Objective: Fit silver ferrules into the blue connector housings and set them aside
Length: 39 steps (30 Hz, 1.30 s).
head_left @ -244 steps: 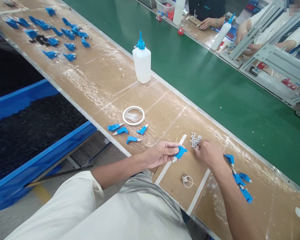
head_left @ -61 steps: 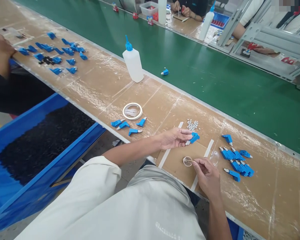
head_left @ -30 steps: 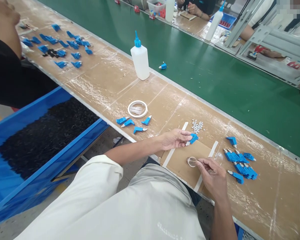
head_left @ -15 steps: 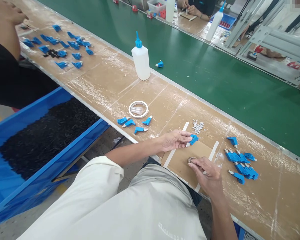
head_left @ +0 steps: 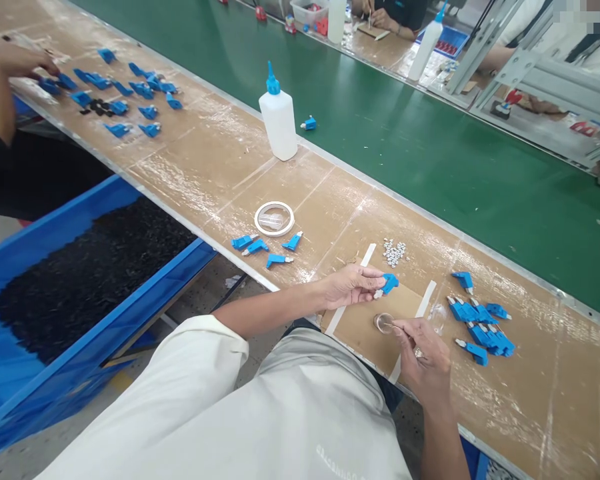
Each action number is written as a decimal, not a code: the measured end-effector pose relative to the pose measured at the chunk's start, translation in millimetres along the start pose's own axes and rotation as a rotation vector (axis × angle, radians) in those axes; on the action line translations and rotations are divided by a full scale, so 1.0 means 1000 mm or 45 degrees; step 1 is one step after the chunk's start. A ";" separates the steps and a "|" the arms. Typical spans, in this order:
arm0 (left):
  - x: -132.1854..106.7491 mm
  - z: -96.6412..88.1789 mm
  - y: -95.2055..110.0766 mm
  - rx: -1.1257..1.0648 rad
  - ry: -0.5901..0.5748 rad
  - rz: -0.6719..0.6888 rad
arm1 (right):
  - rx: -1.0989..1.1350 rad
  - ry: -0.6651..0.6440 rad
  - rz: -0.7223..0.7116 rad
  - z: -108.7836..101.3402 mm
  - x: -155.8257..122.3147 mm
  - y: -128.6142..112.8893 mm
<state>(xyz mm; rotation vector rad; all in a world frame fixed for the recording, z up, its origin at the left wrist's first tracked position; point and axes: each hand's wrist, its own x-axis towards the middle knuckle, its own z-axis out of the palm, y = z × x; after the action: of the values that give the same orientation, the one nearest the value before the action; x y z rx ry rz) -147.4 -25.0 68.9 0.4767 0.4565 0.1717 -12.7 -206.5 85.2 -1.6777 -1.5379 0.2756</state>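
My left hand is closed, pinching a blue plastic part with a whitish tip above a cardboard sheet. My right hand is also closed; its thumb and fingers grip a thin stick, whose far end reaches a small round clear dish on the cardboard. Just beyond the left hand lies a pile of small grey-white pieces. Several more blue parts are grouped right of my right hand, and several others lie left of my left forearm.
Farther left stand a white squeeze bottle with a blue nozzle and a white tape roll. A green belt runs behind the table. A blue bin of black pieces sits below. A co-worker's hand is among blue parts.
My right hand has drawn back slightly to the right from the dish, uncovering it and the stick. My left hand keeps the blue part. The co-worker's hand has moved down to the blue parts.
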 end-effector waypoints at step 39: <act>-0.014 0.029 -0.017 -0.002 -0.207 -0.158 | -0.256 0.573 -0.111 -0.004 0.006 -0.034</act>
<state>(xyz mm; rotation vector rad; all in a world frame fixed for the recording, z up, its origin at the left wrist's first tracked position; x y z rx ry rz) -145.6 -55.6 88.7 0.4558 0.3252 0.0134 -33.3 -205.4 113.8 -1.6764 -1.3214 -0.2956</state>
